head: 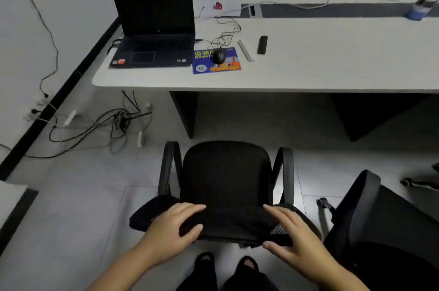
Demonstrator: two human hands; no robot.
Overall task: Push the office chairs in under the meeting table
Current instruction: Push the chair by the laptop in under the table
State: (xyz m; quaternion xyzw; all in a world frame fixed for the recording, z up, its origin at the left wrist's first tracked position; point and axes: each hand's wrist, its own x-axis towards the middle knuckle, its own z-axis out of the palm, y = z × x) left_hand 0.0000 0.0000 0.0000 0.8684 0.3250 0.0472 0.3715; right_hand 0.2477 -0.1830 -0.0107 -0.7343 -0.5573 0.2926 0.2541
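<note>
The table (pixel 308 70) spans the upper frame; the office chair (pixel 226 179) sits at lower centre, well clear of its edge — not yet tucked in. Left hand (pixel 171 226) and right hand (pixel 292 231) spread open, apart, over the backrest top. Next, I'd judge: grip, then a straight shove forward.

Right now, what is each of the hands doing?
Left hand: open, resting on the chair backrest.
Right hand: open, fingers spread at the backrest top.
</note>
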